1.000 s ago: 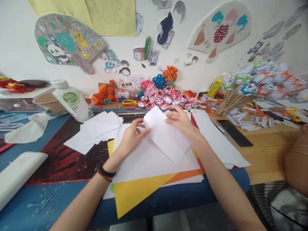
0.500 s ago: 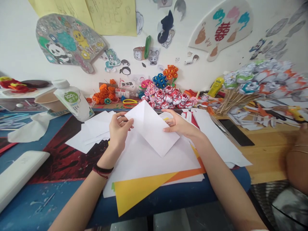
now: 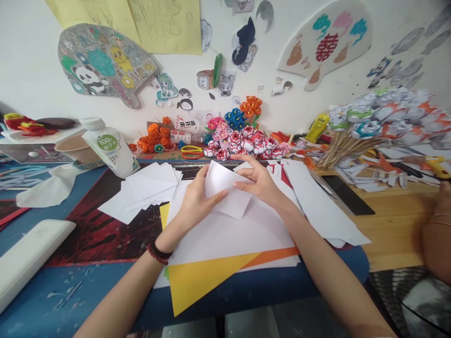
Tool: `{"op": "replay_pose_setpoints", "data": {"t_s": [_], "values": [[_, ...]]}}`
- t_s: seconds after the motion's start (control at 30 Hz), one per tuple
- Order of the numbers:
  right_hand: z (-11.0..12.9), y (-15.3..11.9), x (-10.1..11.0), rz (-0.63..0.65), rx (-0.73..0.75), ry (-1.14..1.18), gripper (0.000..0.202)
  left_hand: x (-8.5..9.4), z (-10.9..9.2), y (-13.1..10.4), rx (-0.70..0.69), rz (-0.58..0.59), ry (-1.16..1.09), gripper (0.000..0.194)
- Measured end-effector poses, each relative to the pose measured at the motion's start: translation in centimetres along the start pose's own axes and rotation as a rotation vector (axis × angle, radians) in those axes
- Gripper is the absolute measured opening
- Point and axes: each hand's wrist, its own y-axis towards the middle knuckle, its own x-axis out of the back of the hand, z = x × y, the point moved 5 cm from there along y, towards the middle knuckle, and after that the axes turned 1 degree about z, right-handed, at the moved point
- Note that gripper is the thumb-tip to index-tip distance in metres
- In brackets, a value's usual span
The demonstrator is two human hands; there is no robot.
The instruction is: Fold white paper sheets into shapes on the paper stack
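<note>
A white sheet of paper (image 3: 230,195) is held up in front of me, tilted, its upper part bent over. My left hand (image 3: 197,199) grips its left side, thumb across the front and fingers behind. At the upper right edge, my right hand (image 3: 260,182) pinches the same paper between thumb and fingers, with the index finger raised. Below lies a stack of larger white sheets (image 3: 218,244), with a yellow sheet (image 3: 200,279) and an orange one sticking out underneath. Several white square sheets (image 3: 150,183) are piled to the left of my left hand.
Paper flowers (image 3: 246,143) and orange flowers (image 3: 153,138) line the wall. A white bottle (image 3: 109,149) stands at the left, near a white case (image 3: 35,258). To the right are a black phone-like slab (image 3: 347,193), flowers on sticks (image 3: 380,117) and another person's arm (image 3: 439,230).
The paper has gone from a flat, creased diamond to a bent-over shape. My left hand has moved right, its thumb now further across the paper; the hands are closer together.
</note>
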Motion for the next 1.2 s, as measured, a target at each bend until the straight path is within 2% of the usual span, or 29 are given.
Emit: {"op": "replay_pose_setpoints", "data": {"t_s": [0.13, 0.23, 0.3, 0.37, 0.47, 0.53, 0.8, 0.97, 1.07, 1.2], "values": [[0.1, 0.1, 0.0, -0.016, 0.043, -0.056, 0.071, -0.1, -0.2, 0.0, 0.078, 0.041, -0.343, 0.074], [-0.7, 0.4, 1.0, -0.14, 0.08, -0.152, 0.063, 0.1, -0.1, 0.0, 0.151, -0.001, -0.539, 0.07], [-1.6, 0.6, 1.8, -0.244, 0.039, -0.214, 0.065, 0.3, 0.1, 0.0, 0.19, -0.045, -0.636, 0.066], [-2.7, 0.8, 2.0, -0.241, -0.06, -0.184, 0.065, 0.4, 0.3, 0.0, 0.218, -0.074, -0.701, 0.06], [-3.7, 0.9, 1.0, -0.049, -0.18, -0.013, 0.053, 0.4, 0.6, -0.1, 0.266, -0.091, -0.734, 0.05], [-3.8, 0.8, 0.3, 0.026, -0.186, 0.075, 0.049, 0.3, 0.6, -0.1, 0.299, -0.081, -0.732, 0.045], [-3.9, 0.8, 0.2, -0.039, -0.159, 0.143, 0.046, -0.8, 0.4, -0.1, 0.295, 0.057, -0.744, 0.042], [-3.4, 0.8, 0.8, -0.134, -0.131, -0.018, 0.04, -0.3, 0.7, 0.1, 0.216, -0.02, -0.535, 0.054], [-3.2, 0.8, 0.8, -0.147, -0.118, -0.054, 0.039, -0.5, 1.0, 0.0, 0.236, -0.043, -0.603, 0.055], [-3.2, 0.9, 0.6, -0.125, -0.145, 0.014, 0.041, -0.3, 1.1, 0.0, 0.278, -0.066, -0.687, 0.06]]}}
